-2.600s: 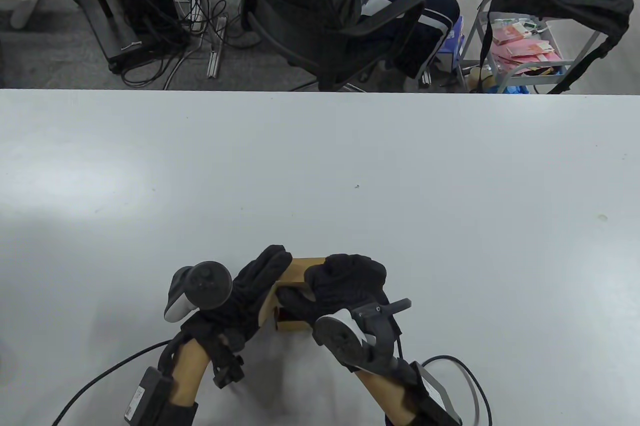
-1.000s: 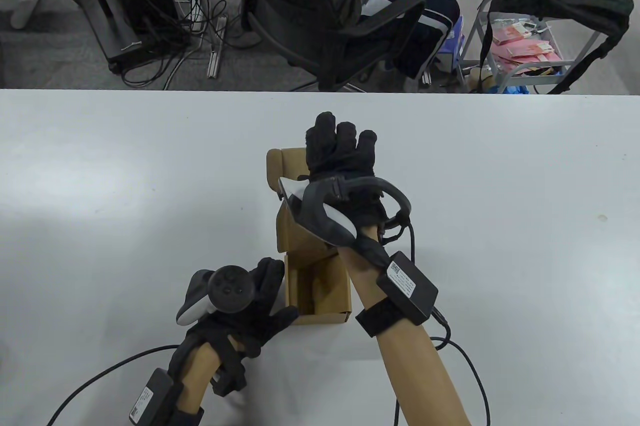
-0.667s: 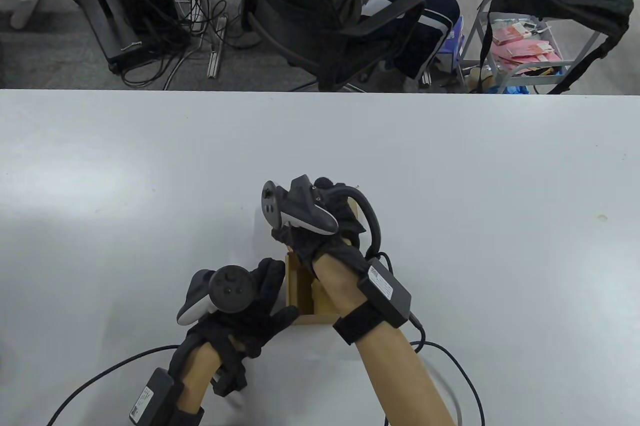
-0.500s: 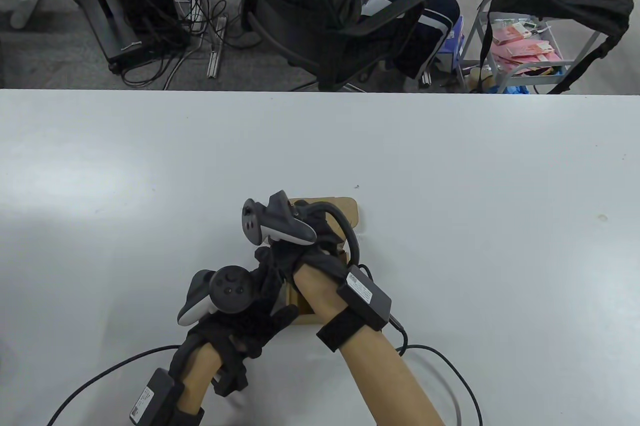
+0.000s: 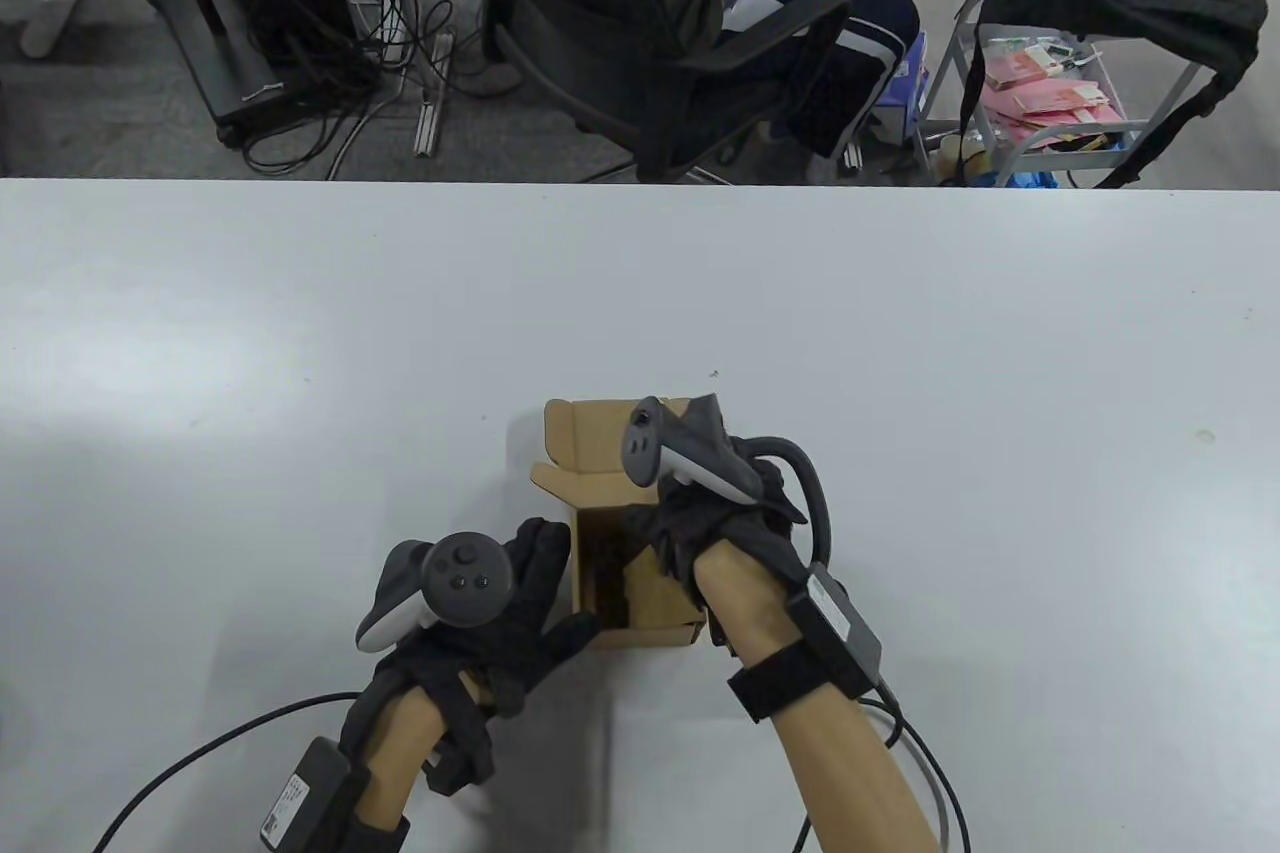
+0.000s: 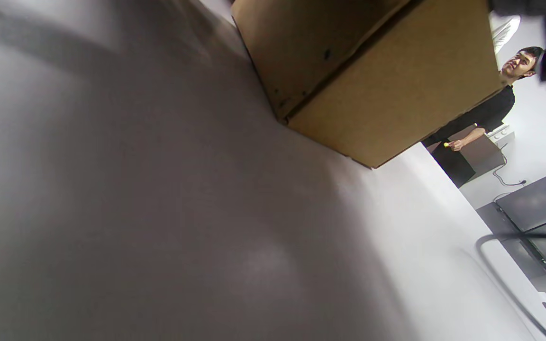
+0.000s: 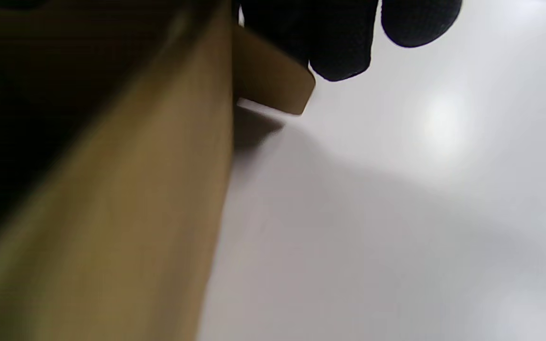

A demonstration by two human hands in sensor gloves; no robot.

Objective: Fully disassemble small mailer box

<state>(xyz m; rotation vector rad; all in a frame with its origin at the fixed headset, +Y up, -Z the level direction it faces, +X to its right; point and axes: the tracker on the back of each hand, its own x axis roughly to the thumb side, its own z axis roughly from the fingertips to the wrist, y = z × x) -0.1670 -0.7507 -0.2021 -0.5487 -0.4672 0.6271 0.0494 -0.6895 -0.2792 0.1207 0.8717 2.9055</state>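
Fingers of right hand (image 5: 700,533) reach into open mailer box (image 5: 640,583) near counter (image 5: 900,343) front edge, gripping wall; left hand (image 5: 500,623) spread flat, bracing box side. Best: hold base firm, pull wall outward along crease.

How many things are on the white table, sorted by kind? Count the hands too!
Cardboard mailer box: 1
Gloved hands: 2, the left hand and the right hand
Total: 3, all on the table
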